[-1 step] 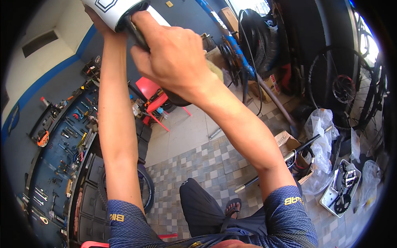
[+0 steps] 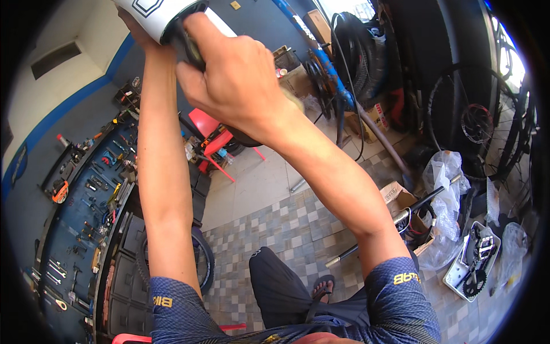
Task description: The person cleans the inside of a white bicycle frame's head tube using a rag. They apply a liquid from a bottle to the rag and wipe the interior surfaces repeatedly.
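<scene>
At the top edge is a thick white tube with a dark outline marking and a black-rimmed open end facing me. My left hand is against its left underside, with most of the fingers hidden behind it. My right hand is closed, its forefinger and thumb at the open end of the tube. Between them shows a dark, cloth-like piece, and more dark and yellowish material peeks out behind the hand and wrist. What this piece is exactly, I cannot tell.
Tools hang on a blue wall panel at left, above dark drawers. A red chair stands ahead. A blue bike frame, tires and wheels are at right. A white tray of crank parts and plastic bags lie on the floor.
My right hand has shifted very slightly left at the tube's end, and the dark piece under its forefinger has changed shape a little. My left hand stays about where it was.
</scene>
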Tool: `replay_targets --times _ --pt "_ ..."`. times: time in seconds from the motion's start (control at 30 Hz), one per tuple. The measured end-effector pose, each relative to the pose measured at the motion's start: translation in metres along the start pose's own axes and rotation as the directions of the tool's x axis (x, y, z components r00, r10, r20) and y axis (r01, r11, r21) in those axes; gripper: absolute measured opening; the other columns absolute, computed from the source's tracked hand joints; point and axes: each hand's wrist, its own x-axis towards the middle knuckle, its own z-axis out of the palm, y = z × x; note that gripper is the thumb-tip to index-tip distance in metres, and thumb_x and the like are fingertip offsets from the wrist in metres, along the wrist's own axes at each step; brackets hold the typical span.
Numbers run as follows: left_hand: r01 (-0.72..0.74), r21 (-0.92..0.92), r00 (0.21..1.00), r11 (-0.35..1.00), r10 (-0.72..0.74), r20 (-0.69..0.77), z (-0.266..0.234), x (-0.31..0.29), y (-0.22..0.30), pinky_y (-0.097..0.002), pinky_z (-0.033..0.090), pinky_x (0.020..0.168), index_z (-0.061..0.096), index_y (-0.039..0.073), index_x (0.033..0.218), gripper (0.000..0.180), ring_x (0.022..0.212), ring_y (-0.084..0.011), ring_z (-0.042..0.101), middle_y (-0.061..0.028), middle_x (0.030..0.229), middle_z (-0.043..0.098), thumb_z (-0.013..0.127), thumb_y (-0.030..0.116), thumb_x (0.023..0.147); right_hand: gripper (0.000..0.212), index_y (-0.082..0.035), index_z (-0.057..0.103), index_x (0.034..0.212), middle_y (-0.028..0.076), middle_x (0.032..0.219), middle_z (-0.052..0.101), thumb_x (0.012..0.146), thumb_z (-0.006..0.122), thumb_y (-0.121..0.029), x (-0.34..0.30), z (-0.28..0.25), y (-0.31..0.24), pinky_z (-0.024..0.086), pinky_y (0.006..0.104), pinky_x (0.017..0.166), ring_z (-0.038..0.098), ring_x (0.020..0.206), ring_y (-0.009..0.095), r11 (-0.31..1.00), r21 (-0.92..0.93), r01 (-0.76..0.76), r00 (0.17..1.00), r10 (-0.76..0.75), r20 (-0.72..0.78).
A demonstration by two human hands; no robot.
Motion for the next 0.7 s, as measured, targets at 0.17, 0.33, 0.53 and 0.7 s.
replay_targets --times 0.17,0.33,0.53,0.7 --pt "-0.011 0.033 1.000 0.999 0.012 -0.024 -0.013 0.010 -0.005 -0.0325 0.058 0.076 0.064 0.002 0.121 0.055 0.087 -0.0191 0.068 -0.0109 0.100 0.071 0.044 0.051 0.105 0.018 -0.003 0.064 0.096 0.010 0.070 0.065 0.087 0.064 -0.019 0.014 -0.004 -0.007 0.054 0.0382 0.063 0.063 0.058 0.024 0.561 0.695 -0.449 0.894 0.290 0.343" --pt "-0.040 0.110 0.997 0.993 0.046 -0.055 -0.035 0.012 -0.015 -0.0324 0.058 0.074 0.063 0.002 0.122 0.056 0.085 -0.0192 0.068 -0.0101 0.099 0.070 0.042 0.052 0.107 0.022 -0.003 0.055 0.103 0.006 0.075 0.054 0.100 0.058 -0.024 -0.014 -0.017 0.061 0.038 0.0316 0.049 0.045 0.053 0.017 -0.426 0.706 -0.565 0.714 0.176 0.677" --pt "-0.082 -0.037 0.996 0.996 0.081 -0.041 -0.031 0.014 -0.023 -0.0354 0.059 0.076 0.062 0.001 0.124 0.065 0.086 -0.0235 0.069 -0.0132 0.102 0.071 0.042 0.059 0.104 0.054 -0.003 0.066 0.123 0.012 0.100 0.071 0.106 0.045 -0.050 -0.028 -0.052 0.053 0.051 0.0252 0.061 0.064 0.071 0.014 0.156 0.796 -0.585 0.742 0.497 0.449" --pt "-0.020 -0.229 0.996 0.973 0.039 0.079 -0.037 0.016 -0.015 -0.0417 0.061 0.082 0.061 -0.001 0.127 0.077 0.091 -0.0301 0.071 -0.0190 0.109 0.071 0.042 0.069 0.099 0.034 -0.002 0.067 0.118 0.006 0.106 0.073 0.104 0.060 -0.032 -0.018 -0.056 0.039 0.054 0.0221 0.075 0.069 0.083 0.008 0.344 0.696 -0.630 0.744 0.524 0.414"
